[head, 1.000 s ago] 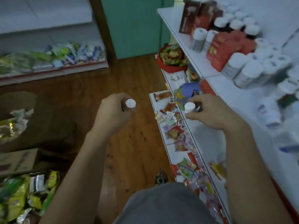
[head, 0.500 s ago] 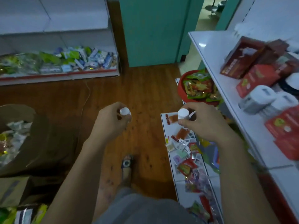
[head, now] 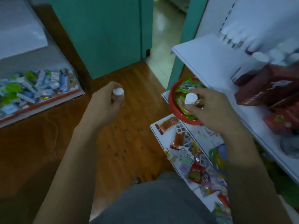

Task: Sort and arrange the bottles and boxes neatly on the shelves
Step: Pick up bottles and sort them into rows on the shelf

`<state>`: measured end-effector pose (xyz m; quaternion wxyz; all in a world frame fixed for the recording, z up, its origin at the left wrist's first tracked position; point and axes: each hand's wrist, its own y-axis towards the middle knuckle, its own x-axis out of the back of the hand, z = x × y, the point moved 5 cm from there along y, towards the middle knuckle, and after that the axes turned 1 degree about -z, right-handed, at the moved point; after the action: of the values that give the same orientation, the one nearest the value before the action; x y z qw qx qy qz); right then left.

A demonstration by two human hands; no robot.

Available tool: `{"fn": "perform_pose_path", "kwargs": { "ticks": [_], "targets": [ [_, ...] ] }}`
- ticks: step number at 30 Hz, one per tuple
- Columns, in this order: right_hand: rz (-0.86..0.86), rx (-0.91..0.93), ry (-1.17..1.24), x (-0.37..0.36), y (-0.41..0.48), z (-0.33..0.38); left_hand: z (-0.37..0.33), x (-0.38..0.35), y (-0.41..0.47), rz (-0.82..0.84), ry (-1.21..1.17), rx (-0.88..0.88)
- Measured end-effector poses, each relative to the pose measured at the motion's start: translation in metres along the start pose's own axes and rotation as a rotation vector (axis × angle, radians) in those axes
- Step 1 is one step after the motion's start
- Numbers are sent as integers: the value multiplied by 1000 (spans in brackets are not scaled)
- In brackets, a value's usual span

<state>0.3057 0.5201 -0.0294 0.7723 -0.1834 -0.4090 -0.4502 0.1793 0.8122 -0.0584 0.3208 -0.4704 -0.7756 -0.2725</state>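
1. Gripping one white-capped bottle (head: pixel 118 91) in the left hand (head: pixel 103 102) at 10 o'clock, a second bottle (head: pixel 191 98) in the right hand (head: pixel 210 110) at 2 o'clock.
2. Keep upright; set beside the capped row (head: pixel 260 56) on the shelf (head: pixel 210 62).

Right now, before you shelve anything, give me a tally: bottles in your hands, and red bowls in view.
Bottles held: 2, the left bottle in the left hand and the right bottle in the right hand.
Red bowl: 1, with packets in it.
Total: 3.
The bottles on the shelf are too blurred to count.
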Motion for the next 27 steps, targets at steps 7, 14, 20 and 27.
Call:
{"fn": "perform_pose_path", "kwargs": {
  "ticks": [7,14,20,27],
  "targets": [
    [-140,-118,-74,25,68,-43,-1,-45,119,176,42,-84],
    [-197,-145,-12,44,177,-55,-11,-32,228,109,49,-105],
    [-358,-340,-10,57,206,-95,-59,-80,292,156,-75,-199],
    [-560,-713,-70,65,194,-150,-148,-172,377,315,-200,-449]
  ]
}}
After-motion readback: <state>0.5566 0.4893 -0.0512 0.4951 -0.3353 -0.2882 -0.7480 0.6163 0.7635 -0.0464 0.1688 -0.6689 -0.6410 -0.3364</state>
